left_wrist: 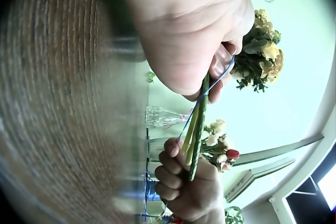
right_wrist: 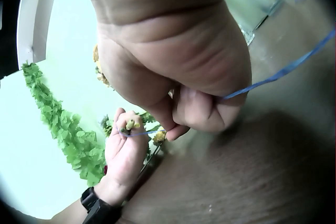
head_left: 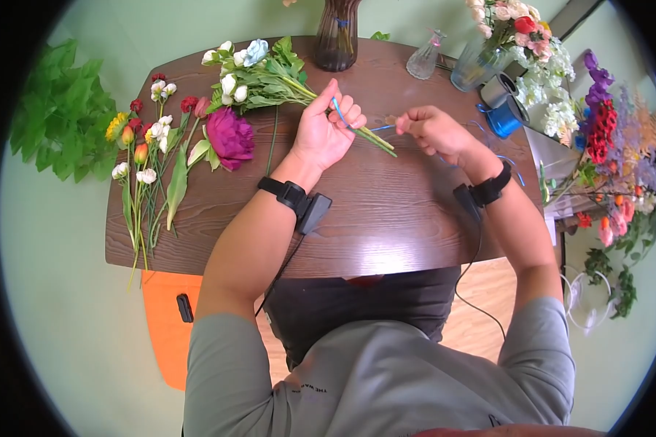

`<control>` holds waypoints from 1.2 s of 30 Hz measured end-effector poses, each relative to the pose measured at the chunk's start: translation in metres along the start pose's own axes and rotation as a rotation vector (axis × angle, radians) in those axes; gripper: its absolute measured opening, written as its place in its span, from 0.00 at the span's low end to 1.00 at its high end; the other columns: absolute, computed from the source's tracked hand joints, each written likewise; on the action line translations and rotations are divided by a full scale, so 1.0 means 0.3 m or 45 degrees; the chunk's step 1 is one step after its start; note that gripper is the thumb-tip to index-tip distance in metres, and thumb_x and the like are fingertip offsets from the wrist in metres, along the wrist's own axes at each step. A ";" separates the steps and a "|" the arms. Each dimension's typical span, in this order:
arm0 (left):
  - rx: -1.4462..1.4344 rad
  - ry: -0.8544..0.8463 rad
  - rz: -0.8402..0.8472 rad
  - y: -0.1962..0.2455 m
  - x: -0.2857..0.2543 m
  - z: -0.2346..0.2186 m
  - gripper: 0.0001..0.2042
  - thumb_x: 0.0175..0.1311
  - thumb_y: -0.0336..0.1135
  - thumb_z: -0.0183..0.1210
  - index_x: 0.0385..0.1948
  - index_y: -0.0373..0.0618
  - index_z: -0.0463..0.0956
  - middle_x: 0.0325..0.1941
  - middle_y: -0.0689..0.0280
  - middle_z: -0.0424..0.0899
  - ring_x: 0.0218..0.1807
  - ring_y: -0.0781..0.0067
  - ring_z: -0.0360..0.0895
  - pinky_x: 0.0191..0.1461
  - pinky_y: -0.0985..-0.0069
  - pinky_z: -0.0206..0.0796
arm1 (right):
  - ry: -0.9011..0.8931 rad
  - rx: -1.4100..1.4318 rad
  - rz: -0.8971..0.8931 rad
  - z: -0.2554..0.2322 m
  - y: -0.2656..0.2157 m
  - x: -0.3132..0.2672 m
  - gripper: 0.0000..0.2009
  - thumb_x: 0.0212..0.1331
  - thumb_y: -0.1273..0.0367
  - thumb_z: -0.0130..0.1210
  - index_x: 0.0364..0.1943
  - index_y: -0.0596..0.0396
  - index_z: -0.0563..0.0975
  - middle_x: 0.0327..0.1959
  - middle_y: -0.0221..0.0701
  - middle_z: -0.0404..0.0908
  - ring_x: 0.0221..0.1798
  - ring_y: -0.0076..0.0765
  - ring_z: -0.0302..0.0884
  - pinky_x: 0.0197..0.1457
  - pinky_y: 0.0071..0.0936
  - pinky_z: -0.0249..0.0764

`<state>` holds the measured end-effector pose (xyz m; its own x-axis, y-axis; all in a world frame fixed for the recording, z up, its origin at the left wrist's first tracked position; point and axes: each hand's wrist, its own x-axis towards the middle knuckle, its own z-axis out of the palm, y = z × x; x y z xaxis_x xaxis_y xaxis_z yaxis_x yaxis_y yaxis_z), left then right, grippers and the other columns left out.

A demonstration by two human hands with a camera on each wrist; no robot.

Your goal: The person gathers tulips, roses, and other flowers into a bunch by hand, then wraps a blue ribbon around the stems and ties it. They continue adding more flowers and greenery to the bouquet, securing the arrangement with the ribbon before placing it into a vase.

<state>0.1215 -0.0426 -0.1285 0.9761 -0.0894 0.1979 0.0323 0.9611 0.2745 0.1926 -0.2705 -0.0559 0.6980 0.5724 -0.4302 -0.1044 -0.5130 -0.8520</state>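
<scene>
My left hand [head_left: 326, 131] grips the green stems [head_left: 375, 138] of a bunch with white roses and a pale blue flower [head_left: 256, 52]. A blue ribbon [head_left: 340, 111] crosses the stems and runs taut to my right hand [head_left: 441, 135], which pinches it between thumb and fingers. In the left wrist view the ribbon [left_wrist: 214, 85] slants over the stems [left_wrist: 197, 134] from the left hand's fingers to the right fingertips. The right wrist view shows more ribbon [right_wrist: 283, 71] trailing out of the right fist.
Red, yellow and white flowers and a purple bloom [head_left: 229, 138] lie at left. A dark vase [head_left: 336, 36], small glass vase [head_left: 425, 55] and larger glass vase [head_left: 476, 65] stand at the back. Blue ribbon spool [head_left: 504, 119] sits at right, near many flowers [head_left: 603, 131].
</scene>
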 end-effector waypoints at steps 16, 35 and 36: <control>0.203 0.018 -0.090 -0.019 -0.001 -0.001 0.21 0.81 0.42 0.52 0.21 0.54 0.61 0.20 0.74 0.51 0.26 0.76 0.51 0.36 0.73 0.53 | 0.173 -0.347 -0.299 0.016 -0.136 -0.004 0.12 0.73 0.62 0.57 0.40 0.56 0.85 0.22 0.21 0.73 0.18 0.17 0.57 0.22 0.24 0.54; 0.031 0.073 0.117 -0.004 -0.002 0.024 0.21 0.82 0.43 0.50 0.21 0.54 0.62 0.19 0.75 0.51 0.24 0.78 0.50 0.37 0.75 0.53 | -0.449 0.086 0.162 0.240 0.016 -0.094 0.13 0.78 0.59 0.51 0.42 0.53 0.82 0.19 0.12 0.62 0.17 0.12 0.51 0.19 0.19 0.47; -0.006 0.063 0.117 -0.001 -0.004 0.026 0.21 0.83 0.43 0.50 0.21 0.54 0.62 0.19 0.75 0.51 0.24 0.78 0.50 0.37 0.75 0.53 | -0.464 0.097 0.175 0.236 0.021 -0.090 0.14 0.79 0.59 0.51 0.42 0.53 0.81 0.19 0.12 0.62 0.17 0.12 0.50 0.19 0.19 0.47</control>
<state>0.1187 -0.0447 -0.1215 0.9844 0.0121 0.1756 -0.0570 0.9658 0.2530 0.1229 -0.2439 -0.0708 0.3780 0.6984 -0.6077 -0.2411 -0.5595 -0.7930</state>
